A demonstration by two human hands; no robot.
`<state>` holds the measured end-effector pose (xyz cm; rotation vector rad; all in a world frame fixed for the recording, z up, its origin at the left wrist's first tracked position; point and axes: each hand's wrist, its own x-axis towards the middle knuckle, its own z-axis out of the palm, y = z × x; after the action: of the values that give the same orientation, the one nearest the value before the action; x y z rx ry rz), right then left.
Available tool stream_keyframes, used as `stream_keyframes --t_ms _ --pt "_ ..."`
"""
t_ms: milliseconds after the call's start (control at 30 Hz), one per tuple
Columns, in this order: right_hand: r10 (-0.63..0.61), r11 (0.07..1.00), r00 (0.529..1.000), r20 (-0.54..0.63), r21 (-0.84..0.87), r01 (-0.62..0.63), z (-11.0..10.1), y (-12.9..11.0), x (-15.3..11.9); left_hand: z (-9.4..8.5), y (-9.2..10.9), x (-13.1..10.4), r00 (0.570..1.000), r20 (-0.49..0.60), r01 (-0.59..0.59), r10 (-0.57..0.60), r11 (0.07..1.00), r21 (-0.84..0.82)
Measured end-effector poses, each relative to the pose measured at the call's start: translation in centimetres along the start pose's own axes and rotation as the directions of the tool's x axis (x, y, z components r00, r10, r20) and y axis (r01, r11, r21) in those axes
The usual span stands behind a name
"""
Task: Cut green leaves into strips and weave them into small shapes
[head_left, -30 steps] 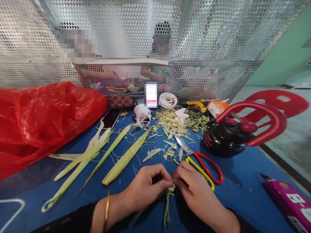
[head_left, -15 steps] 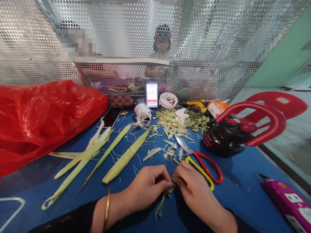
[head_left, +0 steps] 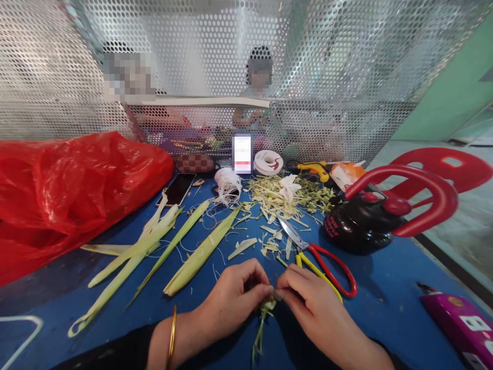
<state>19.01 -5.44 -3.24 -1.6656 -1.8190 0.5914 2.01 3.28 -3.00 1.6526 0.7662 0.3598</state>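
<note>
My left hand (head_left: 241, 288) pinches the top of a small bundle of green plant strips (head_left: 260, 334), whose thin ends hang down toward me. My right hand (head_left: 310, 298) is closed too, thumb and fingertips pressed together at the bundle's top, nearly touching the left fingertips. What exactly lies between the fingertips is partly hidden. Just beyond my right hand rest scissors (head_left: 295, 234) with red handles, and yellow-handled pliers or snips (head_left: 321, 275) lie partly under them. Pale green husk leaves (head_left: 204, 252) are spread left of my hands, with cut scraps (head_left: 242, 247) in front.
A red plastic bag (head_left: 77, 195) covers the left side. Farther back are a phone (head_left: 177, 189), white string (head_left: 228, 186), a ribbon spool (head_left: 268, 162) and heaped plant trimmings (head_left: 269, 192). At right stand a black kettle-like pot (head_left: 356, 223) and a purple device (head_left: 462, 321). People sit behind a perforated screen (head_left: 200, 51).
My right hand has shifted slightly right and down, its fingertips still at the bundle. The bundle hangs a little lower and straighter. The whole view has tilted slightly.
</note>
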Motion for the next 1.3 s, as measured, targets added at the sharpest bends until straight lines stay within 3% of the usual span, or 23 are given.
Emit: stream_keyframes --t_ms 167,367,667,900,1100,1300 --pt "0.045 0.998 0.999 -0.005 0.043 -0.045 0.1 -0.2 0.0 0.3 -0.6 0.1 0.999 -0.027 0.043 -0.047 0.991 -0.129" --pt "0.086 0.988 0.996 -0.018 0.128 -0.082 0.2 0.0 0.0 0.4 -0.7 0.2 0.994 -0.072 0.073 -0.085 0.984 -0.163" --pt "0.039 0.982 0.998 -0.039 0.187 -0.031 -0.1 -0.7 -0.1 0.5 -0.5 0.2 0.993 -0.055 0.090 -0.106 0.968 -0.235" --pt "0.142 0.963 0.987 -0.074 0.242 -0.120 -0.3 -0.6 0.1 0.5 -0.6 0.2 0.992 -0.035 0.115 -0.124 0.975 -0.191" --pt "0.086 0.981 0.992 -0.096 0.181 -0.067 -0.1 -0.7 0.0 0.4 -0.3 0.1 0.993 0.026 0.114 -0.112 0.984 -0.137" --pt "0.025 0.978 0.995 -0.093 0.208 -0.005 0.1 -1.0 0.2 0.2 -0.1 -0.1 1.000 0.019 0.013 -0.014 0.999 0.046"
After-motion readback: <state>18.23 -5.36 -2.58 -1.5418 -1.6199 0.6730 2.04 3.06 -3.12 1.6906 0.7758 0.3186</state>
